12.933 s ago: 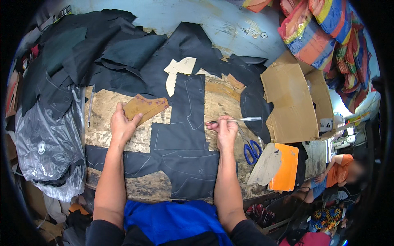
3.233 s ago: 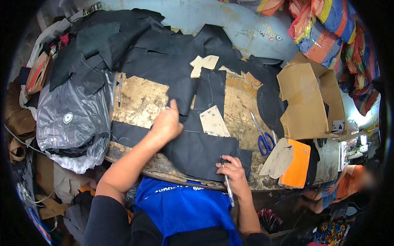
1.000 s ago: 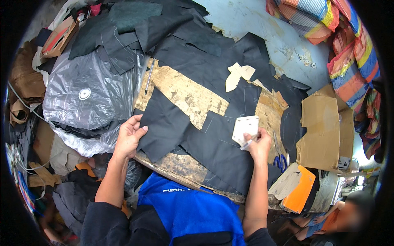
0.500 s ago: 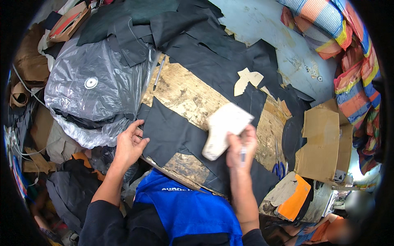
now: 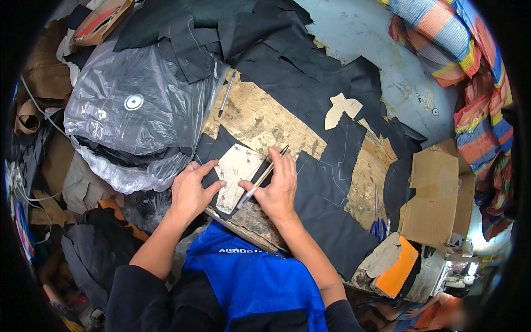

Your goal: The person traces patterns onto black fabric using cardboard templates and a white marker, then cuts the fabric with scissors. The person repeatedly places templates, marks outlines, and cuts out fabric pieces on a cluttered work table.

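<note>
A cream card pattern piece (image 5: 239,169), marked with dark pen strokes, lies flat on a small piece of black leather-like material (image 5: 211,145) at the front of the cutting board. My left hand (image 5: 191,191) rests at its left side, fingers apart, with the thumb and index fingertips on the card's edge. In my right hand (image 5: 279,193) is a pen (image 5: 263,180), slanting across the card's right edge. The right thumb lies close to that edge. Beneath the right hand spreads a larger black sheet (image 5: 318,188) with light outlines drawn on it.
A second pen (image 5: 226,95) lies on the worn wooden board (image 5: 265,119). Another card pattern (image 5: 342,109) sits on black sheets farther back. Blue-handled scissors (image 5: 378,224) and a cardboard box (image 5: 434,196) are at the right. A clear plastic bag (image 5: 116,124) bulges at the left.
My right hand has brought the card pattern left and laid it on the small black piece. My left hand has shifted right onto its edge. The pen now points across the card.
</note>
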The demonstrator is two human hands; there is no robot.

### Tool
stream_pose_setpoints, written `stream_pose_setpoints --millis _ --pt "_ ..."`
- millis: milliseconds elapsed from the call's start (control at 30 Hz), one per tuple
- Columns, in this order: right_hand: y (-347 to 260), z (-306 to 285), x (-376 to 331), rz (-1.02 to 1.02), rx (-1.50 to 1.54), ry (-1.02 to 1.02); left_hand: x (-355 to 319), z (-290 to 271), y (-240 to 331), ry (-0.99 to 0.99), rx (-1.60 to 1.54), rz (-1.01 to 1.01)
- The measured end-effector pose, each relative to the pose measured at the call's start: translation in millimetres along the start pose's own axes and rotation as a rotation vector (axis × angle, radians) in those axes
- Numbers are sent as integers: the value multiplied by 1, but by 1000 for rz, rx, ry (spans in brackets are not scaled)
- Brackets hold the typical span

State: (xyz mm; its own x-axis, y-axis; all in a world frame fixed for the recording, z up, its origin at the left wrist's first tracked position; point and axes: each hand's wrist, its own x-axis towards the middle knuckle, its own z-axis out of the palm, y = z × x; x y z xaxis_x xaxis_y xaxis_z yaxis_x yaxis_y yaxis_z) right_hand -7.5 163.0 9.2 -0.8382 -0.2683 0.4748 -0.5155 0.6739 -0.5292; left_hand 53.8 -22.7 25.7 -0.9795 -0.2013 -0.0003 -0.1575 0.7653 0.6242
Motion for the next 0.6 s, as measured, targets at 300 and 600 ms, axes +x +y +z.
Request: stream_pose_setpoints --millis 300,600 --pt "21 -2 -7 -19 122 -129 6 -6 -1 -99 -36 -26" --pt "20 -3 -10 -78 117 -75 -48 40 31 230 -218 391"
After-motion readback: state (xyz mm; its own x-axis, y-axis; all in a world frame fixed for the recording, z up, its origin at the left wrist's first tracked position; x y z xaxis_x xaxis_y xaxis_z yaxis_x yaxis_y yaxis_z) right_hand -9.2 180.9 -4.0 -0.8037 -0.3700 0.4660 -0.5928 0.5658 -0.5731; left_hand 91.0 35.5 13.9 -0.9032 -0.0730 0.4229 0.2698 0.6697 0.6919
